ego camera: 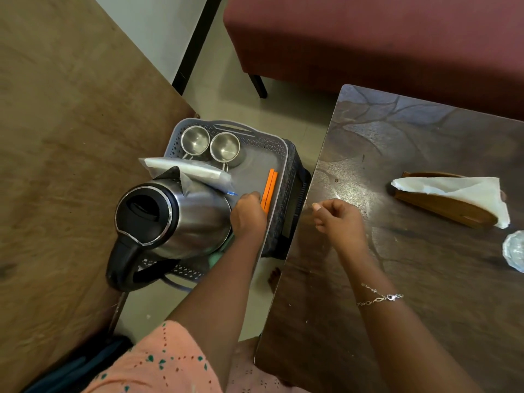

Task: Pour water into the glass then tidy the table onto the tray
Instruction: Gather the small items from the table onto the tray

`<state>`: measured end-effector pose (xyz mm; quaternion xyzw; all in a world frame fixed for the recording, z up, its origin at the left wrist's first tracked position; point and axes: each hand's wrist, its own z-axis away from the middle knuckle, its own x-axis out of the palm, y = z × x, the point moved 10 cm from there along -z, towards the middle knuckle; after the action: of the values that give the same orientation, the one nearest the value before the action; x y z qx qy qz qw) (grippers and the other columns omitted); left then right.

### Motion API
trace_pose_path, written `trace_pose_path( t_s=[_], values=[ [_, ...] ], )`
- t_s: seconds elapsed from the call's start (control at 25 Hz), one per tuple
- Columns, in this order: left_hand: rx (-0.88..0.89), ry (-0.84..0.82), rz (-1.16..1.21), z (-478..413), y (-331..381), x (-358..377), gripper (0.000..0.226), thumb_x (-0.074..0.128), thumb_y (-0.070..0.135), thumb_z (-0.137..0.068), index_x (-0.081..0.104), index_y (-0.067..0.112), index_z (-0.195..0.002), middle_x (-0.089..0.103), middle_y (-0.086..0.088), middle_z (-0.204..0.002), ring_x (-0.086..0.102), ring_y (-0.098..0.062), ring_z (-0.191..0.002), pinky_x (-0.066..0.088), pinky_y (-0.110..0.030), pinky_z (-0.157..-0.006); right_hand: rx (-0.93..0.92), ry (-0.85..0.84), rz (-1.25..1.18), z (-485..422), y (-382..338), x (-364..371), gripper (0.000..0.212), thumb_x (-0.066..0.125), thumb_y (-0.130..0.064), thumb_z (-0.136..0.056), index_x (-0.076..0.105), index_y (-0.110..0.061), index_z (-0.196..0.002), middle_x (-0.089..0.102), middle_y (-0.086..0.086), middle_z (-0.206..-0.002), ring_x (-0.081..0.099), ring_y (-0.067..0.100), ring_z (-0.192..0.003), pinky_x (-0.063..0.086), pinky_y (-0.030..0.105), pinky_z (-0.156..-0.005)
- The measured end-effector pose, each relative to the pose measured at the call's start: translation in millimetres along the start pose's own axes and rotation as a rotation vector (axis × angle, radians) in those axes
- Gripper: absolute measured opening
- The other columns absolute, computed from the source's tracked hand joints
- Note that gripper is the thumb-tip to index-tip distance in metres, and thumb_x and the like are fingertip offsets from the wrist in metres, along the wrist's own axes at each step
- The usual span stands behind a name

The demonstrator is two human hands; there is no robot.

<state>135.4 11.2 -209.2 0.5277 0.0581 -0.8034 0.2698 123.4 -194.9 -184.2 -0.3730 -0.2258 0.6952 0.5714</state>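
Note:
A grey plastic tray (279, 150) sits on a low stand between a brown surface and the dark table (397, 279). On the tray stand a steel electric kettle (181, 214), two steel cups (195, 141) (225, 147), a clear plastic packet (187, 168) and two orange sticks (269, 185). My left hand (248, 215) is over the tray beside the kettle, its curled fingers on the near end of the orange sticks. My right hand (338, 219) hovers over the table's left edge, loosely curled and holding nothing. The glass (514, 249) stands at the table's far right, partly cut off by the frame.
A wooden napkin holder (442, 207) with a white napkin (465, 191) lies on the table's right side. A maroon seat (368, 38) stands behind the table. Pale floor shows between the tray and the table.

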Motion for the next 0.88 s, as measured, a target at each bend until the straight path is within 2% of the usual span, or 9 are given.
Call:
trace_pose_path(
  t_s=[0.12,0.2,0.24,0.36,0.48,0.56,0.68,0.8,0.88],
  values=[
    [0.129,0.227,-0.006,36.4,26.4,-26.4,0.025,0.045,0.001,-0.085,0.063,0.007,-0.102,0.064,-0.014,-0.096,0.062,-0.035,-0.087,0.048,-0.037,-0.064,-0.188,0.122,0.46,9.9,-9.0,-21.8,0.024,0.056,-0.024,-0.089,0.06,-0.013,-0.11,0.061,0.005,-0.105,0.058,0.02,-0.094,0.046,0.033,-0.078],
    [0.34,0.4,-0.043,72.6,55.7,-29.0,0.022,0.046,0.01,-0.082,0.064,0.009,-0.095,0.064,-0.01,-0.086,0.061,-0.03,-0.079,0.049,-0.033,-0.059,-0.303,0.154,0.585,20.9,-11.5,-35.6,0.034,0.055,-0.021,-0.089,0.054,-0.011,-0.121,0.052,0.013,-0.122,0.053,0.028,-0.108,0.044,0.037,-0.086],
    [0.43,0.41,-0.033,87.1,65.8,-21.8,0.022,0.045,0.013,-0.083,0.063,0.009,-0.096,0.063,-0.009,-0.088,0.058,-0.028,-0.083,0.049,-0.035,-0.064,-0.344,0.157,0.63,25.9,-9.9,-39.2,0.038,0.055,-0.02,-0.089,0.051,-0.01,-0.125,0.048,0.016,-0.129,0.049,0.031,-0.114,0.043,0.039,-0.091],
    [0.567,0.357,-0.089,128.4,91.2,10.8,0.029,0.044,0.023,-0.085,0.058,0.012,-0.108,0.063,-0.01,-0.106,0.047,-0.027,-0.105,0.05,-0.038,-0.08,-0.41,0.134,0.74,47.9,7.2,-58.1,0.048,0.054,-0.024,-0.09,0.041,-0.01,-0.134,0.034,0.018,-0.144,0.033,0.034,-0.132,0.033,0.043,-0.107],
    [0.703,0.284,-0.171,179.5,135.0,54.1,0.041,0.042,0.029,-0.085,0.048,0.013,-0.123,0.059,-0.013,-0.124,0.045,-0.031,-0.123,0.047,-0.04,-0.095,-0.45,0.155,0.828,69.2,43.6,-106.6,0.053,0.052,-0.026,-0.09,0.036,-0.008,-0.137,0.029,0.021,-0.147,0.028,0.037,-0.136,0.028,0.046,-0.108],
    [0.765,0.207,-0.206,215.5,167.1,82.7,0.049,0.041,0.033,-0.086,0.039,0.013,-0.131,0.052,-0.015,-0.134,0.036,-0.031,-0.131,0.044,-0.041,-0.099,-0.433,0.173,0.896,80.1,74.5,-147.2,0.053,0.043,-0.031,-0.091,0.032,-0.008,-0.139,0.029,0.023,-0.148,0.028,0.038,-0.136,0.026,0.048,-0.108],
    [0.816,0.131,-0.217,253.5,208.5,115.2,0.056,0.046,0.035,-0.083,0.035,0.013,-0.133,0.049,-0.016,-0.137,0.028,-0.028,-0.132,0.043,-0.042,-0.099,-0.389,0.183,1.009,93.2,117.2,-203.7,0.058,0.029,-0.037,-0.088,0.029,-0.01,-0.14,0.029,0.021,-0.148,0.028,0.036,-0.136,0.019,0.045,-0.111],
    [0.917,0.04,-0.246,293.2,259.9,150.0,0.06,0.053,0.037,-0.08,0.037,0.013,-0.133,0.05,-0.016,-0.136,0.04,-0.03,-0.131,0.045,-0.041,-0.098,-0.313,0.246,1.036,102.6,156.2,-276.1,0.058,0.03,-0.038,-0.087,0.036,-0.01,-0.137,0.035,0.021,-0.145,0.032,0.037,-0.133,0.019,0.045,-0.112],
    [1.006,-0.033,-0.272,318.5,293.8,173.3,0.068,0.064,0.037,-0.075,0.037,0.012,-0.132,0.051,-0.016,-0.135,0.046,-0.032,-0.128,0.045,-0.042,-0.098,-0.249,0.285,1.034,107.3,177.3,-323.2,0.057,0.031,-0.037,-0.086,0.038,-0.009,-0.134,0.04,0.022,-0.142,0.038,0.038,-0.13,0.027,0.047,-0.109]
  ],
)
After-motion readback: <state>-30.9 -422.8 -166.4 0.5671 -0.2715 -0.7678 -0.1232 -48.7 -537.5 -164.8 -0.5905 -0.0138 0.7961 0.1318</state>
